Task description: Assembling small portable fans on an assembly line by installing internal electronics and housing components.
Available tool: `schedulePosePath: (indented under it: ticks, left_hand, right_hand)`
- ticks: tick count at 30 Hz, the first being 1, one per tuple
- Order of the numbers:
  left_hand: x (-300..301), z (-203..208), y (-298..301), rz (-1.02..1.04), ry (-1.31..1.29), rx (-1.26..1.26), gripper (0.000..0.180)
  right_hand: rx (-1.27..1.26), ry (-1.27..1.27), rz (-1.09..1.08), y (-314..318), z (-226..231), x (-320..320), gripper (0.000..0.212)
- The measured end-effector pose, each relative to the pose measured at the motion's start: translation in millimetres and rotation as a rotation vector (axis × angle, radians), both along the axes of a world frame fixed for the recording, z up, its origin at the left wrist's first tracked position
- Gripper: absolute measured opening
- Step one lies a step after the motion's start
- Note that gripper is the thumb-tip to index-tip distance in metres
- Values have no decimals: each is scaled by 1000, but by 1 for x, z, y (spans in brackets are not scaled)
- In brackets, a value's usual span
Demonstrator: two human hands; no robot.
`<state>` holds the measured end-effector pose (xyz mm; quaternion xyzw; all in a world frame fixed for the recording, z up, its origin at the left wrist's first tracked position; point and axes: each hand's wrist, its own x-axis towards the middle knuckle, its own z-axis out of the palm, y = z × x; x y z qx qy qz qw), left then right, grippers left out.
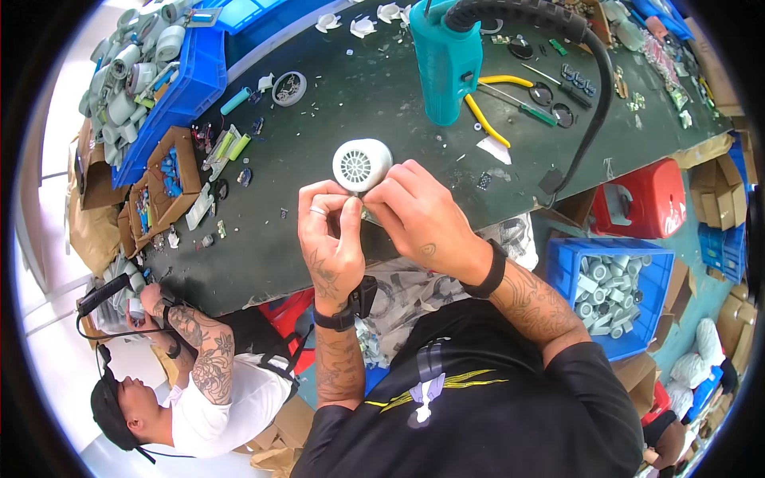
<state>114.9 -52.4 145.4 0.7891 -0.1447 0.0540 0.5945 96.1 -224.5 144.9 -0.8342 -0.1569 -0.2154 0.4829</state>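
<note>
The pale housing (378,157) is over the table (275,167), its near end pinched by the fingertips of the left hand (331,235) and right hand (422,209). It looks light, stiff and smooth; the grille (355,166) may crack, so the solid sides suit gripping.

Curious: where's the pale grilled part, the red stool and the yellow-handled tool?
Pale grilled part (358,166), head view: its grille.
Red stool (652,201), head view: its side.
Yellow-handled tool (481,119), head view: its nearer handle.
</note>
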Motion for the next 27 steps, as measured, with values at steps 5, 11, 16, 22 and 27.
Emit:
schedulePosePath:
  ticks: [5,11,16,22,27]
  left_hand:
    - [0,3,1,-41,59,-39,6]
    - [-1,3,-4,16,44,16,5]
    - [0,1,1,-28,28,33,5]
    - [0,3,4,-31,61,-16,10]
    - [4,-8,9,39,-13,-7,13]
  right_hand:
    - [-7,-6,20,-2,-3,1,18]
    - [-23,6,23,-3,-2,-2,17]
    - [-12,-5,24,-3,-3,-1,15]
    - [-9,-42,22,-2,-6,3,15]
    - [121,-23,-66,-10,-8,5,15]
